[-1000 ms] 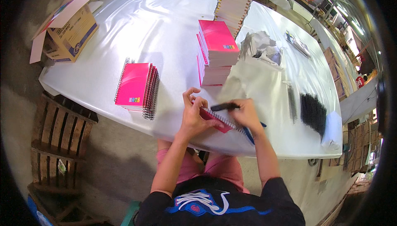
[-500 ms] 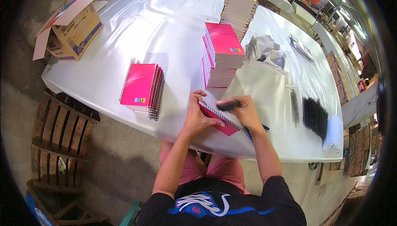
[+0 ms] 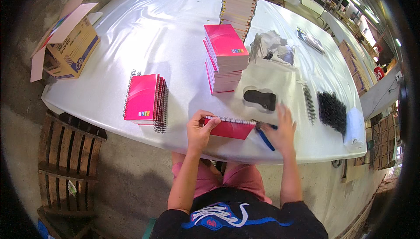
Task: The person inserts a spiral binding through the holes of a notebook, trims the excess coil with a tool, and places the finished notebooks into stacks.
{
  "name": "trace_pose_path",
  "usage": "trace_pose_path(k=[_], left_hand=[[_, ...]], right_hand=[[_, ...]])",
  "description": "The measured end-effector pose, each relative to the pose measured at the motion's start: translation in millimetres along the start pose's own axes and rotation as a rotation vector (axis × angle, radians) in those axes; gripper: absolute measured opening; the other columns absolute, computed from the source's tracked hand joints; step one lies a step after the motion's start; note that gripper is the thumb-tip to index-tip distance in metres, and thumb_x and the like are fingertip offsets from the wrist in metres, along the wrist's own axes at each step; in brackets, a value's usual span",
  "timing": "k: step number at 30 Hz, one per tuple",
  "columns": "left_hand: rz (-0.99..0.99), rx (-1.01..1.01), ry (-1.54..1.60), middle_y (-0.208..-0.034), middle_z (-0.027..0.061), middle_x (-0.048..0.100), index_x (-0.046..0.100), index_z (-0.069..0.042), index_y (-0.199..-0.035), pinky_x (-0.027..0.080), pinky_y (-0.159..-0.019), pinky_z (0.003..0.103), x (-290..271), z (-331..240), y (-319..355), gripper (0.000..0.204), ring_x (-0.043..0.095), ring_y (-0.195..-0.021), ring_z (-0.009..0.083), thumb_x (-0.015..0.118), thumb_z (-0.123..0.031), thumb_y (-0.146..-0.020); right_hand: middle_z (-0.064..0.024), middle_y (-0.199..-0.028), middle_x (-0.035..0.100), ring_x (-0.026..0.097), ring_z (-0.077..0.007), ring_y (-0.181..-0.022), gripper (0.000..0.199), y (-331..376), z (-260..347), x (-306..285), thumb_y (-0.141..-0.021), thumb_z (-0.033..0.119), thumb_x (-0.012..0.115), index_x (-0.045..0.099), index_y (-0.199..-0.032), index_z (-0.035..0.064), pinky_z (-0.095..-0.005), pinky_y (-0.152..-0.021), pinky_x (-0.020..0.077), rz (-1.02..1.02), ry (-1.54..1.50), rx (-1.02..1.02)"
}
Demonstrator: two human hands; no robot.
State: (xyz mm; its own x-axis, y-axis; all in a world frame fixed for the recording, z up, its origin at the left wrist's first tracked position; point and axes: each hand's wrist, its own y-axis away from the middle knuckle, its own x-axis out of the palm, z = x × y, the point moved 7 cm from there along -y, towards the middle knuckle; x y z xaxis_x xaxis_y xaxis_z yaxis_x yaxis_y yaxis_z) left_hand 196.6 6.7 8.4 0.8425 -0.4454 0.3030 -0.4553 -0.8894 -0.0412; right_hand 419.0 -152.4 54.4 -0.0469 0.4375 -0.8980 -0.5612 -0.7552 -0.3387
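Head view: left hand (image 3: 199,131) pinching pink spiral notebook (image 3: 229,128), right hand (image 3: 280,129) spread over blue-handled pliers (image 3: 264,135); coil-end crimping next, needing steadying.

glossy pink notebook (image 3: 230,129) with metal wire spiral, shiny white plastic table cover (image 3: 153,33).

The right hand (image 3: 282,129) has let go of the black tool (image 3: 259,99), which now lies on the counter (image 3: 153,33), and has dropped onto the blue-handled pliers (image 3: 265,136) beside the pink notebook (image 3: 229,128).
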Motion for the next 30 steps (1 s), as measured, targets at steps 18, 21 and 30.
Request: trace_pose_path(k=[18, 21, 30], left_hand=[[-0.292, 0.825, -0.679, -0.085, 0.0024, 0.069, 0.072, -0.009, -0.099, 0.043, -0.066, 0.028, 27.1, -106.7, 52.7, 0.039, 0.053, -0.071, 0.0154, 0.076, 0.005, -0.063], [-0.296, 0.854, -0.681, -0.085, 0.0006, 0.07, 0.072, -0.011, -0.099, 0.041, -0.065, 0.027, 28.0, -109.2, 54.9, 0.04, 0.051, -0.069, 0.0147, 0.075, 0.005, -0.062], [-0.351, 0.912, -0.684, -0.084, 0.0022, 0.068, 0.07, -0.007, -0.098, 0.041, -0.065, 0.027, 21.2, -105.6, 61.9, 0.033, 0.05, -0.068, 0.0151, 0.076, 0.001, -0.066]], right_hand=[[-0.0094, -0.111, 0.056, 0.051, -0.0279, -0.102, 0.04, 39.3, 144.3, -74.7, -0.077, 0.021, 0.07, 0.065, -0.117, 0.0211, -0.0442, -0.091, 0.0344, -0.103, -0.496, -0.45], [-0.0116, -0.107, 0.057, 0.054, -0.0288, -0.098, 0.039, 37.6, 147.6, -69.1, -0.079, 0.022, 0.069, 0.064, -0.118, 0.0195, -0.0427, -0.087, 0.0395, -0.018, -0.479, -0.457], [-0.0102, -0.107, 0.057, 0.058, -0.0223, -0.096, 0.044, 69.8, 141.7, 1.7, -0.097, 0.028, 0.05, 0.039, -0.137, 0.0151, -0.0344, -0.081, 0.0486, 1.023, -1.862, 0.334]])
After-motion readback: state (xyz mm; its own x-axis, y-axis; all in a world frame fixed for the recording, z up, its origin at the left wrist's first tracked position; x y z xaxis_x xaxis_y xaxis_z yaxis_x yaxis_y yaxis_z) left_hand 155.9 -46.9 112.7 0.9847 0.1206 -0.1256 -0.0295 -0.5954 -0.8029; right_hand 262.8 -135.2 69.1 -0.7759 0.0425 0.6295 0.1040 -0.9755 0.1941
